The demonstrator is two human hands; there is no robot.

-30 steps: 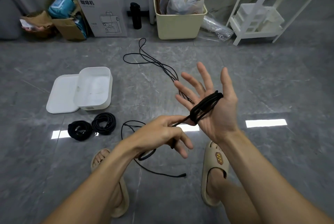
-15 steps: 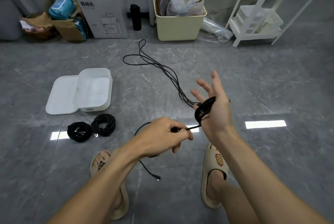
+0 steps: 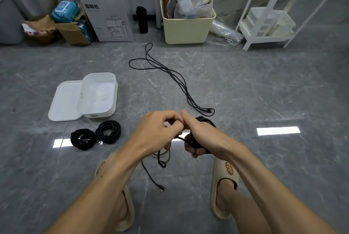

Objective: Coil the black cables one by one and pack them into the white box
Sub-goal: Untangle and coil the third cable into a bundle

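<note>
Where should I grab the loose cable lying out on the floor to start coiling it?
Take the loose cable at its near end, coming straight down from above. Both its ends seem to lie there, close to the hands, while the far part fans into open loops that would drag and tangle.

Right hand now closed around coil

black cable in both hands

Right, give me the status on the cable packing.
Done: two coiled black cables lie on the grey floor beside the open white plastic box, which holds nothing yet. In hand: a third black cable wound round the right hand, left hand pinching its tail. Left: the loose black cable ahead, then packing.
</note>
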